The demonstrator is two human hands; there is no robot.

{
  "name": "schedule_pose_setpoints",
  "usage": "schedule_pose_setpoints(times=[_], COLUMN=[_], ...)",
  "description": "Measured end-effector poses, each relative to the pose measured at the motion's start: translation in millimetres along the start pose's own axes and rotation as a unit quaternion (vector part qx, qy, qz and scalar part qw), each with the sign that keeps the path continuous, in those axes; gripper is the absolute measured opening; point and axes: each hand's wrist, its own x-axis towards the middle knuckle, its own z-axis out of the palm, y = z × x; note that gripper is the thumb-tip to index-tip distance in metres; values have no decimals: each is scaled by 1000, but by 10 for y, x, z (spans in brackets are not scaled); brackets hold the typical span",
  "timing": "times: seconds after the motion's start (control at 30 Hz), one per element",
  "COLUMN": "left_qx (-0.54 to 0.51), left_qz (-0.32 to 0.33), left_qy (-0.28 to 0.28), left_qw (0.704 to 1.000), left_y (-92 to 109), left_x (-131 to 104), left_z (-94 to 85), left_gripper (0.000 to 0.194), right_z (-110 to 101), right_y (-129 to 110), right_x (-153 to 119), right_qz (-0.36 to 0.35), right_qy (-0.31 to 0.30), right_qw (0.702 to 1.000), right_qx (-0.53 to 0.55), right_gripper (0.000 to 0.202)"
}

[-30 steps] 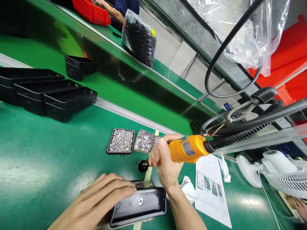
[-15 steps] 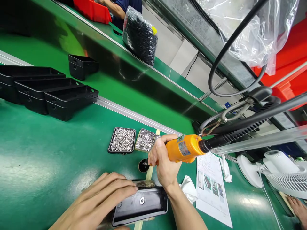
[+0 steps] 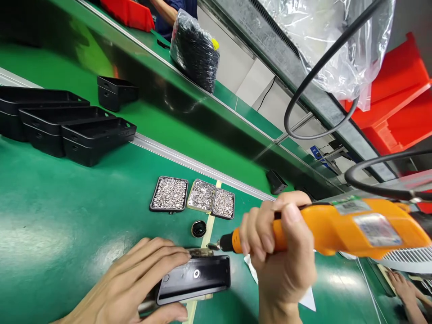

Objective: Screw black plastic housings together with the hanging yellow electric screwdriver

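My left hand (image 3: 135, 279) is closed on the left end of a black plastic housing (image 3: 212, 279), which lies open side up with a small round washer inside. An orange electric screwdriver (image 3: 351, 225) is in my right hand (image 3: 280, 247), fingers wrapped round its body. Its bit points left, near the housing's upper right corner. Just above the housing stands a small round pot (image 3: 199, 228) of dark liquid. Farther up are a tray of screws (image 3: 169, 193), a tray of washers (image 3: 201, 195) and a tray of small parts (image 3: 223, 203).
Several black housings (image 3: 97, 137) stand at the left, one more (image 3: 116, 92) on the green belt. The screwdriver's cable (image 3: 293, 103) loops at the upper right. A wrapped bundle (image 3: 195, 49), red bins (image 3: 391, 108) and other people's hands (image 3: 405, 288) are farther off.
My right hand has moved right and toward me with the screwdriver, its bit leaving the round pot. The small-parts tray now shows fully. My left hand still holds the housing.
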Motion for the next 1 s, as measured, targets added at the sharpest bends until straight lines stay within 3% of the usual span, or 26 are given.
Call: schedule_pose_setpoints(times=[0.1, 0.27, 0.53, 0.63, 0.8, 1.0], left_qx=[-16, -53, -42, -46, -56, -90], left_qz=[-1, 15, 17, 17, 12, -3], left_qy=[5, 12, 9, 7, -6, -12], left_qw=[1000, 998, 999, 999, 998, 996], left_y=[23, 61, 69, 75, 108, 162], left_x=[49, 210, 200, 184, 194, 271], left_z=[-31, -134, -102, -93, -118, -153], left_gripper=[63, 49, 55, 55, 56, 61], right_z=[-23, -94, -71, -34, -33, -308], right_y=[-106, 19, 145, 146, 172, 221], right_x=[-162, -396, -425, -457, -585, -556], right_qz=[34, 63, 34, 50, 58, 30], right_qy=[-17, -44, -41, -56, -28, -220], right_qw=[999, 997, 999, 997, 997, 974], right_qx=[1, -2, 1, -9, -45, -50], right_gripper=[17, 18, 15, 13, 9, 15])
